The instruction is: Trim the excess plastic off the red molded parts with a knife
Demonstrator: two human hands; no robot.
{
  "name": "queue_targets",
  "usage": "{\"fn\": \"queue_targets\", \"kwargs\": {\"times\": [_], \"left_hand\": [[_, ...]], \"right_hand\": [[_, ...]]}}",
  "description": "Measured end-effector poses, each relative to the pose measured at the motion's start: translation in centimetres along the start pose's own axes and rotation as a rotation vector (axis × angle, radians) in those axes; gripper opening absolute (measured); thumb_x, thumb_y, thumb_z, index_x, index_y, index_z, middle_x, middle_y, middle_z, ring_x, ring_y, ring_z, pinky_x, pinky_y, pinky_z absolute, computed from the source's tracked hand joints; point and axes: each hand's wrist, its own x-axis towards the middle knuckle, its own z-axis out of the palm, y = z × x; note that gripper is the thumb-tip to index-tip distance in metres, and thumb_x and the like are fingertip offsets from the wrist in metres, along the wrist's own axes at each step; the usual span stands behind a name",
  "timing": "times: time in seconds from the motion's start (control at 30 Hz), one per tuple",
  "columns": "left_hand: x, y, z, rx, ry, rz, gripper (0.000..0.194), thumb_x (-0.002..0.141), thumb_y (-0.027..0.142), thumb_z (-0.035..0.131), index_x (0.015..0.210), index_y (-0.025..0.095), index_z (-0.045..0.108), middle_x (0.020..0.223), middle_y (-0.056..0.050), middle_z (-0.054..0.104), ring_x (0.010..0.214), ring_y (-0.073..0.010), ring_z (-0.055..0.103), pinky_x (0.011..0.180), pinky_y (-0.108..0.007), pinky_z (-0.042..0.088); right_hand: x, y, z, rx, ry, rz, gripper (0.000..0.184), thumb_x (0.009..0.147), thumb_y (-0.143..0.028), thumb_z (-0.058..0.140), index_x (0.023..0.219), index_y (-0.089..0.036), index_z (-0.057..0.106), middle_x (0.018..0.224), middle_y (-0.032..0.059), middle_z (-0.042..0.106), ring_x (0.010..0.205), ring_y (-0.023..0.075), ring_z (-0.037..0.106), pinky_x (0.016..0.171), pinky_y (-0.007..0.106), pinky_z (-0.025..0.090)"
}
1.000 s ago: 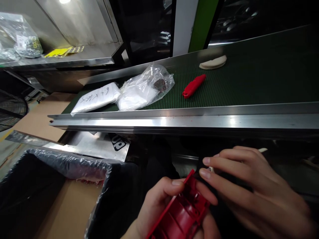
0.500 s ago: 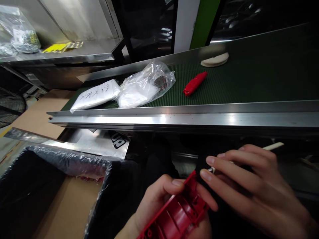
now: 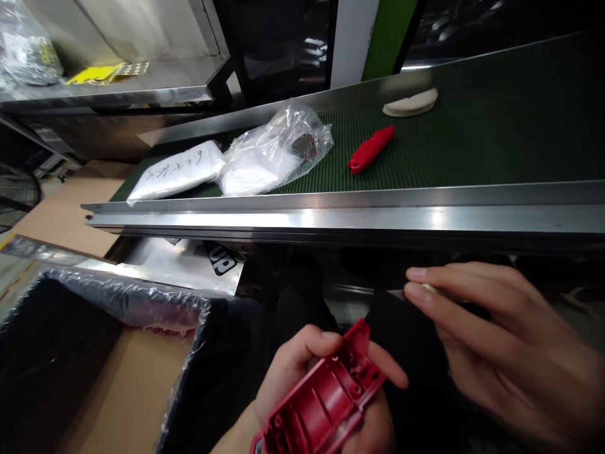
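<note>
A: State of the hands?
B: Apart. The left hand [image 3: 288,375] is clamped on the red shell [image 3: 314,403], thumb over its near edge. The right hand [image 3: 505,343] stands off to the side, fingertips pinched on a small pale piece [image 3: 429,288], mostly hidden.

A: Position and contents of the shell?
B: Below the conveyor's metal rail [image 3: 302,219], hollow side up and tilted. Moulded ribs and screw posts show inside.

A: Containers?
B: At lower left, a box lined with dark plastic [image 3: 204,310]. Its brown bottom is visible; red matter shows along the far wall, too unclear to identify.

A: On the green belt [image 3: 472,151]?
B: A white packet [image 3: 177,171] with handwriting, touching a clear bag [image 3: 278,154]. That bag holds white material and something dark and meshed. To the right lie a red part [image 3: 372,149] and, beyond it, a pale curved piece [image 3: 410,103].

A: The metal desk [image 3: 174,88]?
B: Yellow sheets [image 3: 97,74], and beside them a transparent bag [image 3: 31,57] of small items, unidentifiable.
</note>
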Motion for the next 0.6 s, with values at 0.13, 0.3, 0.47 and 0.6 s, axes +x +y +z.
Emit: {"fn": "queue_targets", "kwargs": {"times": [0.13, 0.3, 0.47, 0.6], "left_hand": [[0.1, 0.3, 0.3, 0.014, 0.025, 0.008, 0.057, 0.089, 0.042, 0.029, 0.100, 0.004, 0.069, 0.056, -0.009, 0.063, 0.038, -0.0154, 0.048, 0.032, -0.022, 0.029], [0.5, 0.3, 0.1, 0.013, 0.047, 0.011, 0.057, 0.089, 0.042, 0.029, 0.098, 0.004, 0.070, 0.054, -0.009, 0.061, 0.042, -0.0162, 0.050, 0.034, -0.022, 0.030], [0.5, 0.5, -0.7, 0.009, 0.059, 0.007, 0.059, 0.090, 0.043, 0.028, 0.099, 0.003, 0.070, 0.053, -0.010, 0.061, 0.040, -0.0163, 0.050, 0.034, -0.021, 0.032], [-0.1, 0.6, -1.2, -0.036, 0.166, -0.012, 0.057, 0.089, 0.045, 0.032, 0.096, 0.003, 0.070, 0.053, -0.011, 0.063, 0.036, -0.0148, 0.050, 0.038, -0.021, 0.035]], "right_hand": [[0.0, -0.5, 0.4, 0.101, -0.016, 0.002, 0.055, 0.085, 0.005, 0.053, 0.134, -0.020, 0.055, 0.115, 0.0096, 0.061, 0.108, 0.0206, 0.060, 0.086, 0.034, 0.050], [-0.1, -0.6, 0.8, 0.126, -0.014, 0.026, 0.049, 0.085, 0.007, 0.053, 0.129, -0.015, 0.057, 0.114, 0.0097, 0.062, 0.108, 0.0190, 0.060, 0.085, 0.032, 0.051], [-0.5, -0.7, 0.9, 0.114, -0.067, 0.047, 0.037, 0.088, 0.004, 0.053, 0.120, -0.012, 0.061, 0.114, 0.0103, 0.061, 0.108, 0.0177, 0.058, 0.087, 0.032, 0.049], [-1.1, -0.2, 0.6, 0.069, -0.167, -0.047, 0.040, 0.091, 0.000, 0.050, 0.126, -0.017, 0.060, 0.120, 0.0098, 0.059, 0.110, 0.0224, 0.053, 0.091, 0.042, 0.043]]}}
